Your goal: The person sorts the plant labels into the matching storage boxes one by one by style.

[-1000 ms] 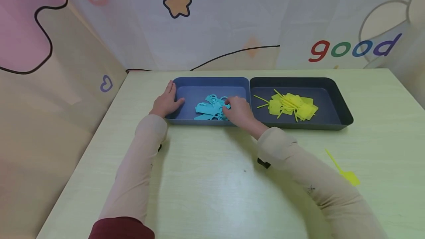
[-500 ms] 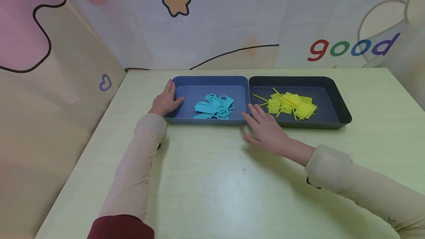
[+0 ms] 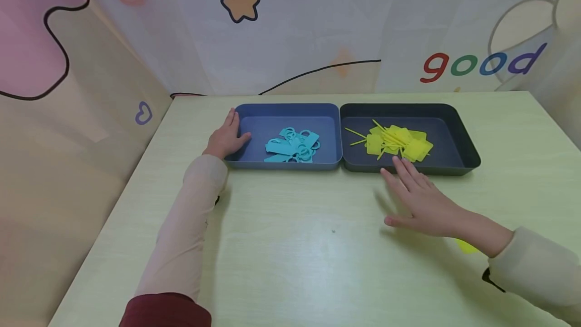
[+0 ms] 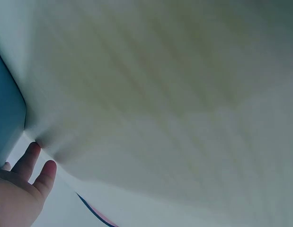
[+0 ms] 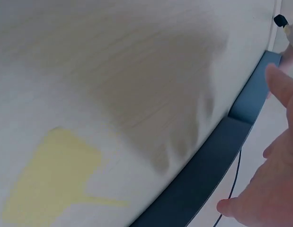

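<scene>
My left hand (image 3: 225, 138) rests at the left wall of the blue tray (image 3: 283, 165), thumb over the rim, fingers straight along the outside. In the left wrist view its fingertips (image 4: 48, 175) appear beside the blue wall. Turquoise flat tags (image 3: 292, 145) with ring-shaped ends lie heaped in that tray. My right hand (image 3: 428, 206), fingers extended and spread, holds nothing above the table in front of the dark tray (image 3: 458, 168). That tray bears a heap of yellow flat tags (image 3: 404, 143) with thin stems. Another yellow tag (image 5: 56, 175) lies on the table, partly hidden by my right wrist in the head view.
The two trays stand side by side near the back edge of the pale table (image 3: 281, 241). A printed cloth backdrop (image 3: 308, 24) rises behind the table, and a cloth side wall (image 3: 91, 165) stands at the left.
My right hand has left the turquoise tags, its fingers straightening, and moved right and nearer past the dark tray's front. My left hand has stayed at the blue tray.
</scene>
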Tool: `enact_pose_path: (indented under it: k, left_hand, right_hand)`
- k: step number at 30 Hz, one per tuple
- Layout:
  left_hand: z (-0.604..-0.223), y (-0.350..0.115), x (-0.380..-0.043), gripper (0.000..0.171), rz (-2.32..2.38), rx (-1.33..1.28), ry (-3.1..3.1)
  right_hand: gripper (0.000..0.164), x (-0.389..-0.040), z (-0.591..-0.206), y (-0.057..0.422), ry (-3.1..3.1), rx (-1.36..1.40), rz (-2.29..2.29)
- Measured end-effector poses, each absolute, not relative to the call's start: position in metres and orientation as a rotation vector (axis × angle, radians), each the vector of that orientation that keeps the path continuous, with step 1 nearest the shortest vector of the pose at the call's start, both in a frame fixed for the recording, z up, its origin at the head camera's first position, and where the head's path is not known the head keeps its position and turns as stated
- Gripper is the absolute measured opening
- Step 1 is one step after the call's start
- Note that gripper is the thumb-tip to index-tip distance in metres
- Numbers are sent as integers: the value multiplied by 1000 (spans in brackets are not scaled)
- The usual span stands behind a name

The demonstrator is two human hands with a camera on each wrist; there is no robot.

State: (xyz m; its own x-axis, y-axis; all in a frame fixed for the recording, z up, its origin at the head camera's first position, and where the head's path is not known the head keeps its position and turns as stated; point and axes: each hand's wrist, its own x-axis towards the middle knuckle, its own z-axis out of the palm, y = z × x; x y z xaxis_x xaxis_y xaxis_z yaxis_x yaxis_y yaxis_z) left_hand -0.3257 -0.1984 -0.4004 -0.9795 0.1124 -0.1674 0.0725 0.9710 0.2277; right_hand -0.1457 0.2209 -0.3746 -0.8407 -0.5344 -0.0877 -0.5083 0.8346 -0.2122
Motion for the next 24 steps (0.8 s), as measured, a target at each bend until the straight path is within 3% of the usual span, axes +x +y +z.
enact_pose_path:
  k: [10, 24]
  left_hand:
    - [-401, -198, -325, 78, 324, 150, 2944]
    - [-402, -198, -326, 78, 349, 144, 2948]
  right_hand:
    - [127, -130, -379, 273, 2803, -511, -276]
    - [116, -119, -390, 316, 2814, -186, -247]
